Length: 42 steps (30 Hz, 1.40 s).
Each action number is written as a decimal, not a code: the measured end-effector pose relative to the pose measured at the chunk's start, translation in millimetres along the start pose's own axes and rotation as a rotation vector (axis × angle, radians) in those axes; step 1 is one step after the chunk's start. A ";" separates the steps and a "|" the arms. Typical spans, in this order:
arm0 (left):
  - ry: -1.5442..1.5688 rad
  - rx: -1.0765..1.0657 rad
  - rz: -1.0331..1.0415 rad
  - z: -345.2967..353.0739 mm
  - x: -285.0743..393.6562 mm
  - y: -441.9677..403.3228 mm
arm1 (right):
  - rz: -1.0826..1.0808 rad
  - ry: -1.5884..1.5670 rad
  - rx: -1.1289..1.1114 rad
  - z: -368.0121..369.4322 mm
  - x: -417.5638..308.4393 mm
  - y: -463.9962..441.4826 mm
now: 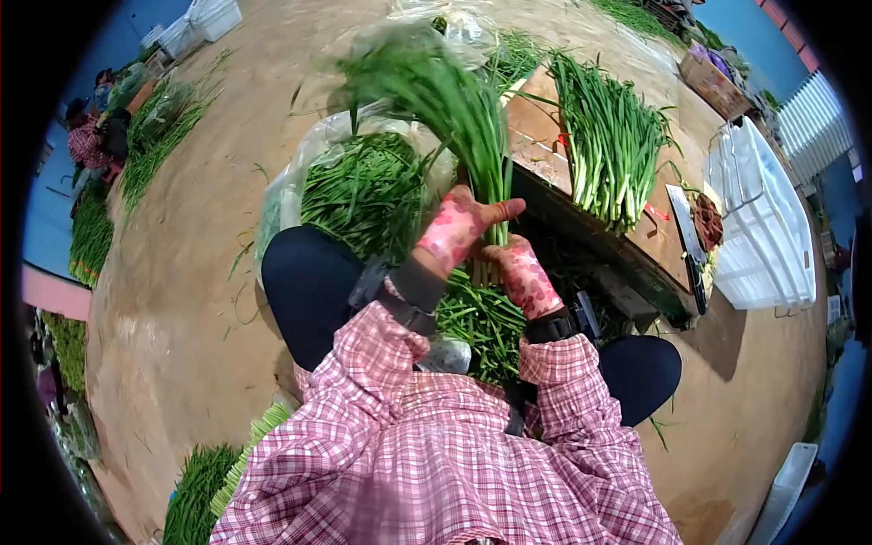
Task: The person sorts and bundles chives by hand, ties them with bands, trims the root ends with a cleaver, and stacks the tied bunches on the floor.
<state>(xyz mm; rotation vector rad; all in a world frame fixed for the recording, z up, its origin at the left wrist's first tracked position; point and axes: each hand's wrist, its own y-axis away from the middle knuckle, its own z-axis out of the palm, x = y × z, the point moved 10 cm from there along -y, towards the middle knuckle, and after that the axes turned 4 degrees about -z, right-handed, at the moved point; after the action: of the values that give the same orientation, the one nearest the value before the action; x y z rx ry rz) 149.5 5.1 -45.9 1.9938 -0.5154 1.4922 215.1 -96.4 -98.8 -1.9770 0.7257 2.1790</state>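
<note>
My left hand (454,229), in a pink patterned fingerless glove, is closed round the stems of a bunch of garlic chives (481,150), its thumb stretched across to the right. Just below, my right hand (524,274) in a matching glove closes on the pale stem ends. The leaves fan up and to the left, their tips blurred by motion. Loose cut greens (481,327) lie in my lap under the hands. Beyond my left knee, a clear plastic bag (289,195) holds many more leaves.
On a low wooden board (536,118) to the right lies a chive bundle (609,136) beside a long knife (683,227). Stacked white crates (763,218) stand farther right. More greens (202,486) lie at lower left. Another person (86,136) sits at far left.
</note>
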 end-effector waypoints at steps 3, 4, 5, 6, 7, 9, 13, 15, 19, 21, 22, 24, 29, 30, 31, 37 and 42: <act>0.174 -0.064 0.149 2.8 -20.7 -10.5 | 0.190 -0.605 -0.136 0.9 20.6 17.8; 0.456 -0.147 0.101 10.0 -22.0 -5.4 | 0.270 -0.866 -0.205 3.0 27.0 18.4; 0.738 -0.219 0.038 17.2 -23.3 0.2 | 0.287 -0.997 -0.292 3.9 26.7 21.7; 0.903 -0.328 0.011 27.5 -23.1 1.5 | 0.277 -1.137 -0.441 12.4 13.2 28.1; 1.105 -0.595 -0.144 52.2 -24.9 11.2 | 0.242 -1.153 -0.467 13.4 8.7 29.7; 1.220 -0.887 -0.261 84.5 -36.5 18.1 | 0.187 -1.133 -0.495 19.6 1.9 35.8; 1.133 -0.959 -0.134 95.9 -23.1 29.2 | 0.197 -0.812 -0.365 18.9 5.1 53.2; 1.155 -0.974 -0.159 93.7 -26.7 25.4 | 0.064 -0.281 -0.148 -22.1 -4.7 61.3; 1.325 -0.947 -0.220 93.5 -11.5 35.4 | -0.223 0.147 0.355 -86.2 -60.1 68.5; 1.283 -0.860 -0.279 94.2 -26.9 27.5 | -0.262 0.136 0.390 -73.7 -83.8 63.5; 1.219 -0.779 -0.308 91.3 -45.0 19.6 | -0.312 0.307 0.421 -67.4 -96.8 56.4; 1.114 -0.615 -0.281 80.6 -55.1 17.8 | -0.358 0.482 0.352 -54.9 -98.1 35.6; 1.159 -0.602 -0.297 83.8 -48.7 18.3 | -0.203 0.128 0.378 -68.5 -65.1 28.2; 1.190 -0.644 -0.318 90.7 -47.8 17.1 | -0.259 0.035 0.371 -71.5 -51.5 24.9; 1.131 -0.601 -0.377 93.7 -48.9 20.9 | -0.284 -0.033 0.372 -70.3 -47.2 28.0; 1.243 -0.469 -0.353 86.5 -46.1 14.0 | -0.313 -0.473 0.289 -73.1 -51.8 64.8; 1.134 -0.335 -0.400 55.6 -63.0 -3.6 | -0.463 -0.605 0.160 -138.9 -72.0 116.4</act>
<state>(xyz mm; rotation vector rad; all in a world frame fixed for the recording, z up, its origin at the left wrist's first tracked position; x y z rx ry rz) 173.4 -31.4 -117.8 0.7062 0.1219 1.8046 306.2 -239.8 -3.1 -1.1492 0.2976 2.1533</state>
